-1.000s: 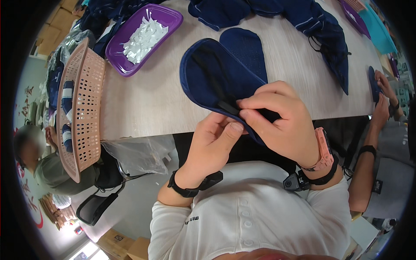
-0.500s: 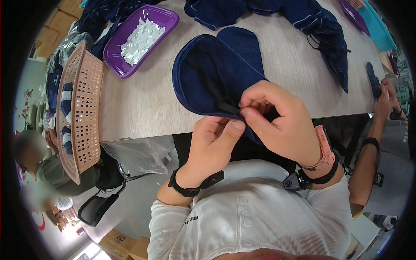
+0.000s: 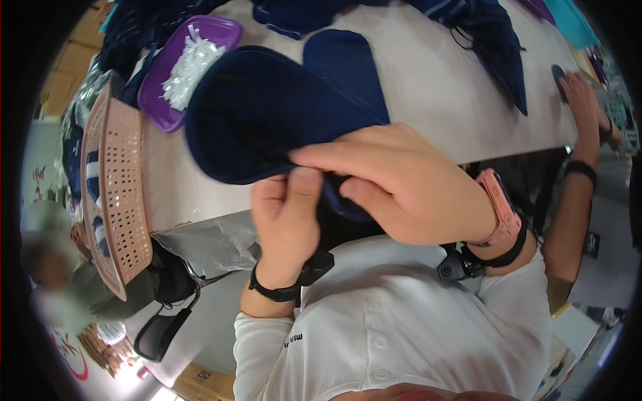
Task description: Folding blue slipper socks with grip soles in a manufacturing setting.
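A navy blue fabric piece (image 3: 247,113) with a rounded, bound edge extends over the table's front edge. Its exact kind is unclear. A second rounded flap (image 3: 344,63) shows behind it. My left hand (image 3: 284,217) grips the near edge, thumb on top and fingers folded underneath. My right hand (image 3: 401,184) reaches across from the right, index finger stretched onto the cloth beside my left thumb. The right thumb stands apart from that finger, with no grip visible between them. The remaining right fingers are hidden behind the hand.
A purple tray (image 3: 150,97) holds small white strips (image 3: 190,70). Pink perforated baskets (image 3: 127,194) stand at the left table edge. More navy garments (image 3: 485,50) lie along the back. A co-worker's hand (image 3: 580,90) holds a dark piece at the far right.
Both hands and the navy fabric piece have shifted left. The right finger and thumb, earlier pinched at the edge, have spread apart. The black strip seen on the cloth earlier is now hard to make out.
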A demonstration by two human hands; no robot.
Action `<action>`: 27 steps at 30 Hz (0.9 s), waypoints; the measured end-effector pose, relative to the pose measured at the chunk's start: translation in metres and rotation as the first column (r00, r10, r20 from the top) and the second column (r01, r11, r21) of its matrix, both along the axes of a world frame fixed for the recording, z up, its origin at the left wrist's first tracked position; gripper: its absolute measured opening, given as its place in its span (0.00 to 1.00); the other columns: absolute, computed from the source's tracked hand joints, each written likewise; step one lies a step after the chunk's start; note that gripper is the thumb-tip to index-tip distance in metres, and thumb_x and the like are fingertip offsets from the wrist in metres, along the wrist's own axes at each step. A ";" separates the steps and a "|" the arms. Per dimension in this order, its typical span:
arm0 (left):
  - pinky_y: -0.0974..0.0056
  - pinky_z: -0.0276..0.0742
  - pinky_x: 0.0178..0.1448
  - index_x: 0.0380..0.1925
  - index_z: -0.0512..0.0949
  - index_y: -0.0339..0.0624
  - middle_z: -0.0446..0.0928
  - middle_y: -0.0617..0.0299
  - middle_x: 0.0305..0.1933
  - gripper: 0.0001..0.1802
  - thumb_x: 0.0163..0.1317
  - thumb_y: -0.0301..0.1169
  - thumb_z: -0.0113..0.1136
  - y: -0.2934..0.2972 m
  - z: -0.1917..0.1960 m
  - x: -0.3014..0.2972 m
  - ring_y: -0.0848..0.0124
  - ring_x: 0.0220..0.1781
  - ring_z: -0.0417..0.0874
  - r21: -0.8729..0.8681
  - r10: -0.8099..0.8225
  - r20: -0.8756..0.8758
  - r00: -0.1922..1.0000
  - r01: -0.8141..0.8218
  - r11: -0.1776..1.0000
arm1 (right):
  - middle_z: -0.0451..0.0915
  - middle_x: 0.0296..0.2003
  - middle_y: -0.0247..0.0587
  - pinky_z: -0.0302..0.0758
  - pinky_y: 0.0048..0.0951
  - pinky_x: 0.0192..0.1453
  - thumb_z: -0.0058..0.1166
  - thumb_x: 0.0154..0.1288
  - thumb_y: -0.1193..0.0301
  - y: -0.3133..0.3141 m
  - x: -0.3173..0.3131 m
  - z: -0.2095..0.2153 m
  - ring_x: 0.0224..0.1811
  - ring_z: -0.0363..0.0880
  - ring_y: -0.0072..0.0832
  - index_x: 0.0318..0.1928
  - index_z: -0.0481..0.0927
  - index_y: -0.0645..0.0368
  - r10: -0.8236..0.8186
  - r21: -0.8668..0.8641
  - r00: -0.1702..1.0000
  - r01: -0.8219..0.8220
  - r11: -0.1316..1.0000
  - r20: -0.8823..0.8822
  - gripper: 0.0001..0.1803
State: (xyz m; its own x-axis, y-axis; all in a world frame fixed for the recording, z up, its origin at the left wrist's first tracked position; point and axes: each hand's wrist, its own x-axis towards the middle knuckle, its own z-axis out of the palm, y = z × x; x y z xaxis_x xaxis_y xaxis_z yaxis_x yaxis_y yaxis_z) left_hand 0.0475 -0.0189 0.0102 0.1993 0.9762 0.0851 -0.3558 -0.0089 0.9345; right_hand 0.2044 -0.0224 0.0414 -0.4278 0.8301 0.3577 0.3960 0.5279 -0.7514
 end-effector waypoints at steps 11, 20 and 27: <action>0.73 0.71 0.42 0.32 0.71 0.34 0.76 0.60 0.34 0.08 0.60 0.29 0.54 -0.001 0.007 -0.012 0.77 0.34 0.75 -0.096 0.064 0.016 0.998 -0.062 0.993 | 0.77 0.28 0.52 0.73 0.29 0.33 0.54 0.52 0.56 0.014 0.002 -0.001 0.29 0.77 0.33 0.45 0.71 0.67 -0.487 -0.200 0.827 0.445 0.873 -0.282 0.27; 0.75 0.68 0.44 0.42 0.70 0.31 0.74 0.62 0.38 0.13 0.61 0.29 0.51 0.011 0.018 0.001 0.80 0.36 0.73 -0.236 -0.019 -0.062 0.998 0.004 0.972 | 0.67 0.17 0.40 0.62 0.26 0.24 0.51 0.57 0.63 0.023 0.007 -0.006 0.20 0.64 0.26 0.26 0.71 0.65 -0.357 -0.369 0.913 0.268 0.890 -0.196 0.15; 0.75 0.65 0.32 0.42 0.68 0.35 0.72 0.65 0.23 0.12 0.61 0.30 0.49 0.030 0.016 -0.006 0.80 0.25 0.70 0.131 0.082 -0.675 0.733 0.011 0.991 | 0.67 0.16 0.31 0.62 0.23 0.23 0.50 0.60 0.64 0.035 0.014 -0.016 0.19 0.61 0.17 0.28 0.71 0.63 -0.473 -0.385 0.881 0.445 0.809 0.025 0.13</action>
